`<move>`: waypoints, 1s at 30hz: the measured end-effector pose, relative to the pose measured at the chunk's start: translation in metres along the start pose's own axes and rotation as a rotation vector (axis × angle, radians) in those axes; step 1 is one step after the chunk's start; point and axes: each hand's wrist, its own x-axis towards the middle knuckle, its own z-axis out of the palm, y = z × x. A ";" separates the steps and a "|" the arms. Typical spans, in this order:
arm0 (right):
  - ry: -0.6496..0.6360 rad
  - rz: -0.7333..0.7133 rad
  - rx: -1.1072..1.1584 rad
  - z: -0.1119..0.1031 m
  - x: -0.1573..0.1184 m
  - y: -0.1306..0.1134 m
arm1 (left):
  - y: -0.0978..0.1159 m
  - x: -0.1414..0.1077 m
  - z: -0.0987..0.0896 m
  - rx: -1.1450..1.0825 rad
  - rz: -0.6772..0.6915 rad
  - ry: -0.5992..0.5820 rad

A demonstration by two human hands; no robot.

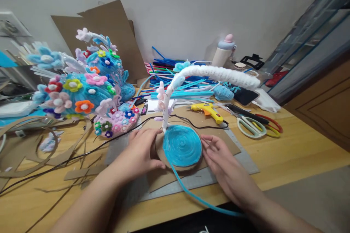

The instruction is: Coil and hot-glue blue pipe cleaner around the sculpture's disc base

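A round cardboard base point(160, 149) lies between my two hands, largely covered by a coil of blue pipe cleaner point(182, 145). The coil's loose blue end point(188, 191) trails down to the right, towards my right wrist. My left hand point(143, 149) grips the base's left edge, thumb at the front. Against the right edge, my right hand point(218, 160) holds the base with its fingers bent together. From the back left of the base rises a white wrapped stem point(218, 74), arching rightward, with pink and blue pipe-cleaner pieces on its lower part.
Behind the base lie a yellow glue gun point(207, 111), scissors point(251, 125) and piles of pipe cleaners point(175, 87). Flower-covered blue ornaments point(82, 94) stand at left beside cardboard offcuts point(35, 164). A black cord point(90, 149) crosses the table. A bottle point(224, 52) stands near the wall.
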 end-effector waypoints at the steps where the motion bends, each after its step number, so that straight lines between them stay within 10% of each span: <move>1: 0.002 0.012 0.035 0.002 0.005 -0.002 | 0.003 -0.001 0.000 0.028 -0.017 0.000; 7: -0.032 0.059 -0.030 -0.002 0.048 -0.008 | 0.028 -0.007 0.009 0.217 -0.187 0.048; 12: -0.059 -0.104 -0.520 -0.019 0.084 -0.026 | 0.037 -0.012 0.014 0.248 -0.225 0.057; 18: 0.315 -0.152 -1.017 -0.076 0.124 -0.038 | 0.039 -0.006 0.018 0.008 0.155 0.009; 30: 0.222 0.019 -1.107 -0.108 0.155 -0.002 | 0.047 -0.007 0.036 -0.011 0.204 -0.081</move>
